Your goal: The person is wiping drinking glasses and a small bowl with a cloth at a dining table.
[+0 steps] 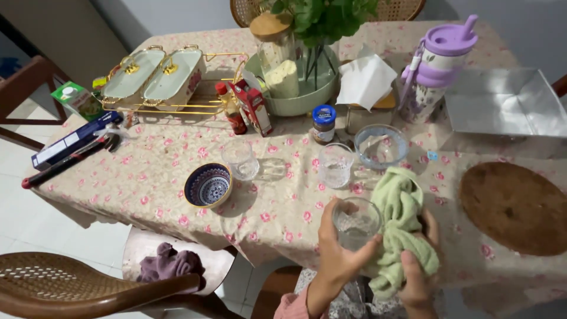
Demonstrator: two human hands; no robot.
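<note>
My left hand [338, 255] grips a clear drinking glass [357, 223] at the near edge of the table. A light green cloth [403, 227] is bunched against the glass's right side, and my right hand [418, 273] holds that cloth from below. Just beyond stand two more clear glasses [335, 166] [241, 159] and a clear glass bowl [381, 146] on the flowered tablecloth [147, 171]. A blue patterned bowl [208, 185] sits to the left of my hands.
Farther back are a green tray [295, 105] with a plant and a jar, a sauce bottle [231, 109], a small jar with a blue lid [323, 123], a purple tumbler [438, 66], a napkin holder [366, 88], a brown round mat [515, 207] and a wicker chair [88, 289].
</note>
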